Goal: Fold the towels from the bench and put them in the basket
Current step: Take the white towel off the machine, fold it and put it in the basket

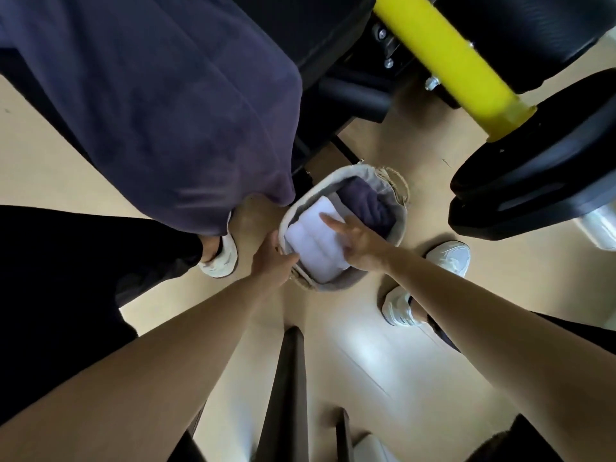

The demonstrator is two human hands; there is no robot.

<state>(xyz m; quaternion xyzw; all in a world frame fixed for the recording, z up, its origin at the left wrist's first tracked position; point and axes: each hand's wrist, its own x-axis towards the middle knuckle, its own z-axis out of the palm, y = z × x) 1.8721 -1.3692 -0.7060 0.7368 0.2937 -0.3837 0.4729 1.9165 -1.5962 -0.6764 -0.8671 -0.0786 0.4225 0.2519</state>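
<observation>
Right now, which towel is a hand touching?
The white folded towel in the basket. The right hand lies on it; the purple towel beside it goes untouched.

The floor [50,155] under me is smooth, pale beige. A thin seam [376,378] crosses it on my near right, beside a bright white patch of glare [366,355]. At the far right a thick yellow tube [443,61] slants down to two stacked black weight plates [540,168]. Behind it sits black padding [533,38], blurred, perhaps the machine's seat. Black steel frame tubes [353,98] with silver bolts [388,63] run down to the floor at far centre. Something silvery [596,225] shows at the right edge, too cut off to name. Near me, two dark bars [290,395] stand up from below.
</observation>
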